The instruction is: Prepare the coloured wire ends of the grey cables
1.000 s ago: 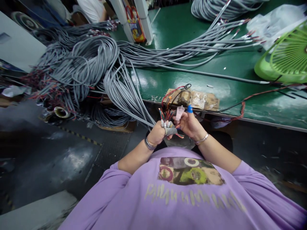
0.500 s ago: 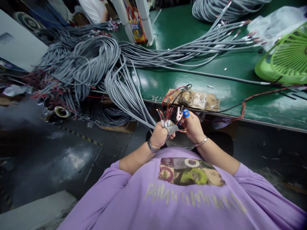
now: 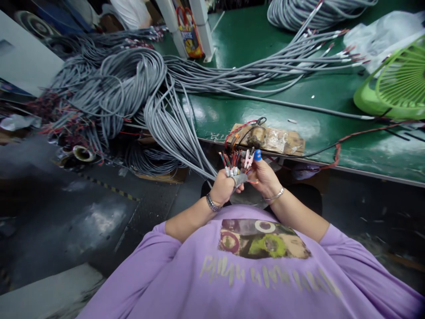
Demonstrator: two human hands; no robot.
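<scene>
My left hand [image 3: 222, 189] is wrapped round a bundle of grey cables [image 3: 195, 155]. Their stripped ends, with thin red, green and dark wires [image 3: 231, 159], stick up above the fist. A short grey cable end [image 3: 239, 179] points right from the fist, with reddish wires at its tip. Close beside it, my right hand [image 3: 267, 179] is closed, its thumb in a blue finger cover [image 3: 257, 155]. Between the right thumb and fingers is a small pale pink clip-like tool [image 3: 248, 159], close to the wire ends. Its exact kind is too small to tell.
Over the green table [image 3: 282, 106] lie heaps of grey cable [image 3: 119, 84]. At its front edge sits a taped wooden block [image 3: 275, 139] with red and black leads. A green fan [image 3: 395, 84] and a plastic bag [image 3: 381, 35] are at right. Another person's white sleeve [image 3: 131, 13] shows behind.
My right hand has shifted slightly left, nearer the wire ends, and the pink clip-like tool has tilted. My left hand keeps its hold on the cables, almost unmoved.
</scene>
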